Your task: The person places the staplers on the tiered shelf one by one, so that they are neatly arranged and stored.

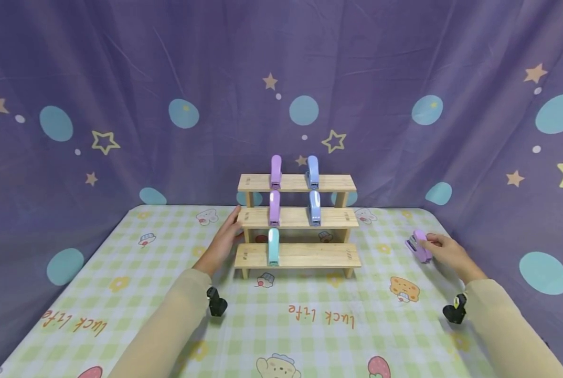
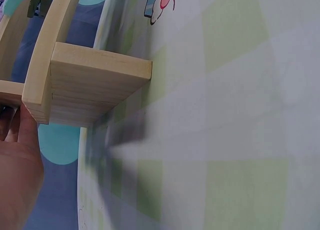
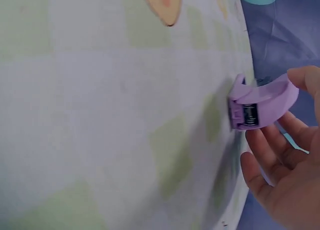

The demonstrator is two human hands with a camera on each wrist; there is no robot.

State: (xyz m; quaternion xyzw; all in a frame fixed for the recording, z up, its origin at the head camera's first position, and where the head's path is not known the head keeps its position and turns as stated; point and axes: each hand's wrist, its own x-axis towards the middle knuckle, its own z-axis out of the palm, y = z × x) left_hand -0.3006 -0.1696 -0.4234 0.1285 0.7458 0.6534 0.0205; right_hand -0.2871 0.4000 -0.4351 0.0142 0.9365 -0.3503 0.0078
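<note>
My right hand (image 1: 446, 251) pinches a purple stapler (image 1: 420, 247) at the right side of the table. In the right wrist view, the thumb lies on the top end of the stapler (image 3: 265, 102) and fingers are beneath it. Whether its base touches the cloth, I cannot tell. My left hand (image 1: 224, 239) rests against the left end of a three-tier wooden stand (image 1: 319, 255); its fingertips are partly hidden behind the wood in the left wrist view. On the stand's bottom tier, left of centre, a teal stapler (image 1: 273, 247) stands.
The middle tier bears a purple stapler (image 1: 274, 208) and a blue stapler (image 1: 315, 208). Above them, the top tier holds another purple stapler (image 1: 276, 172) and another blue stapler (image 1: 312, 172). A checked cloth (image 1: 305, 346) covers the table, with a purple curtain (image 1: 243, 63) behind.
</note>
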